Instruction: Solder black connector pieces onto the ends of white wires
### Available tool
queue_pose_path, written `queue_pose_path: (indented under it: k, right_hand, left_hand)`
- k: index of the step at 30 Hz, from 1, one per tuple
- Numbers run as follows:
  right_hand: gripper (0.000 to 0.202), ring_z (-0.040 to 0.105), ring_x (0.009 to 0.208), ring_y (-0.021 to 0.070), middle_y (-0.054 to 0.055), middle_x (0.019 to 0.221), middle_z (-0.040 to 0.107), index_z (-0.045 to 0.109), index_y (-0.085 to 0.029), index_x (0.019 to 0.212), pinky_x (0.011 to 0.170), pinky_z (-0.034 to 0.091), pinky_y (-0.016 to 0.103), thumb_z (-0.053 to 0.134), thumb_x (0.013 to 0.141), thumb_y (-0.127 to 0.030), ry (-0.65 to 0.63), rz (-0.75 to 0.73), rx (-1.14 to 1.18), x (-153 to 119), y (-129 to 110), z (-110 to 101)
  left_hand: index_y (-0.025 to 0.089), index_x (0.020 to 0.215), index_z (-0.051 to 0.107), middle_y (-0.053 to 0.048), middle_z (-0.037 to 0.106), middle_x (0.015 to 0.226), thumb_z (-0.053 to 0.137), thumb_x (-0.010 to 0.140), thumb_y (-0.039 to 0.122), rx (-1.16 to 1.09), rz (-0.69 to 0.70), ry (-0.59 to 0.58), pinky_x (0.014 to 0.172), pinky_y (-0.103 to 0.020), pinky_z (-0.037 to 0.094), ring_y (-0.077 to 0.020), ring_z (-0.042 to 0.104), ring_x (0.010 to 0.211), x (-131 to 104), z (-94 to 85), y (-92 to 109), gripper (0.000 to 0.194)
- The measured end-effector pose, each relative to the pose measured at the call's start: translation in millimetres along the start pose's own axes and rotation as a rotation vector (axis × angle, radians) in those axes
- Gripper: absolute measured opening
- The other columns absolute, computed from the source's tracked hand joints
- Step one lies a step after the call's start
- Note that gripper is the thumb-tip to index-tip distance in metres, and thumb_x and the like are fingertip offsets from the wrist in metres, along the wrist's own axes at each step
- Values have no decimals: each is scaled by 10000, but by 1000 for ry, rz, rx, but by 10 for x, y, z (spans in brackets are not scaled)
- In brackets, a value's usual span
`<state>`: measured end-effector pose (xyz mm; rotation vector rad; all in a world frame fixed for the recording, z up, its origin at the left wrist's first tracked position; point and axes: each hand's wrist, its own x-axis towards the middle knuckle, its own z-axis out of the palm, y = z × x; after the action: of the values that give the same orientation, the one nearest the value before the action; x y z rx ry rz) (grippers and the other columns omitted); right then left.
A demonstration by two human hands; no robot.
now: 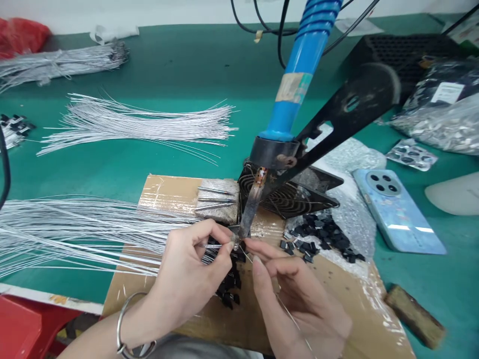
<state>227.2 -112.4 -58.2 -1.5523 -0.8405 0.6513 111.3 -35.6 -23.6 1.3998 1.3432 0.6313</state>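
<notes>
A blue-handled soldering iron (290, 109) points down, clamped in a black metal stand (337, 119). At its tip, the thumb and index finger of my left hand (194, 269) are pinched on a thin wire (210, 246); the wire's end is hidden by the fingertips. My right hand (299, 294) is closed on a strand of solder wire (288, 314), its upper end by the iron tip. Below my left fingers lie wires with small black connectors (229, 289). A long bundle of white wires (93, 229) runs left from there.
Cardboard (164, 192) underlies the work, with a pale block (217, 202) holding metal tips. A black fan (292, 192) sits behind the iron. Loose black pieces (325, 234), a phone (398, 209) and a brown block (415, 314) are rightward. More white wires (142, 119) lie behind.
</notes>
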Motion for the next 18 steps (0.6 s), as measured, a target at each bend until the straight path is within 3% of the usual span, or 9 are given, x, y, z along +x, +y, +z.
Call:
queue_pose_path:
  k: [5, 11, 18]
  right_hand:
    - [188, 753, 939, 177, 34, 1029, 792, 620, -240, 711, 861, 579, 247, 741, 854, -262, -12, 0, 2, 4, -9, -10]
    - [188, 754, 937, 151, 31, 1013, 796, 624, -226, 709, 856, 570, 191, 742, 856, -246, 17, -27, 2, 10, -28, 6]
    - [163, 767, 919, 171, 41, 1025, 797, 633, -232, 727, 831, 599, 212, 745, 841, -201, -21, -85, -32, 20, 4, -13]
  left_hand:
    - [168, 720, 667, -73, 760, 853, 623, 794, 225, 11, -8, 5, 681, -300, 541, -214, 706, 793, -15, -7, -1, 103]
    - [169, 717, 670, -69, 759, 848, 624, 802, 218, 4, 11, 12, 662, -276, 532, -205, 707, 801, -15, 7, 6, 108]
    - [169, 722, 673, -64, 756, 845, 620, 797, 215, 17, 12, 16, 650, -261, 527, -199, 703, 796, -24, -3, 5, 103]
